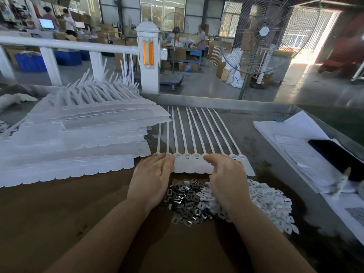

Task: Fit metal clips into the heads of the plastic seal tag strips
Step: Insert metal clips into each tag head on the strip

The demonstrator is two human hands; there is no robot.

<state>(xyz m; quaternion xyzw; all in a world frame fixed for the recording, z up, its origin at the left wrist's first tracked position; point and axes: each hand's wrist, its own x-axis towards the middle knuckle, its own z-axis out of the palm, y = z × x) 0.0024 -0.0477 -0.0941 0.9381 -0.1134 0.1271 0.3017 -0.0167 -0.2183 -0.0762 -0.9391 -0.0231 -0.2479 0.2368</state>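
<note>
A: Head view, biggest thing first: the table [78, 213], brown wood with a raised metal edge at the far side. What sits on it?

B: At ten o'clock, a tall stack of white tag sheets [82, 138], tails fanned toward the back. At twelve o'clock, one row of joined tag strips [194, 133] lies flat, heads toward the person, tails pointing away. At three o'clock, a pile of papers [291, 142] with a black phone [338, 158] on top.

A: And the clips?

B: Loose, in no container. A heap of metal clips [189, 200] lies just below the row of heads, and at four o'clock a heap of small white plastic pieces [269, 203] touches it.

A: The hands?

B: Both rest on the heads of the row. The left hand [151, 178] lies flat, fingers together, its grip slack and empty. The right hand [226, 176] is curled over the heads; whether it pinches a clip I cannot tell.

A: How far along?

B: Early, I judge. The head slots that show look pale and I cannot make out metal in them. The clip heap is large and the stack waits untouched.
</note>
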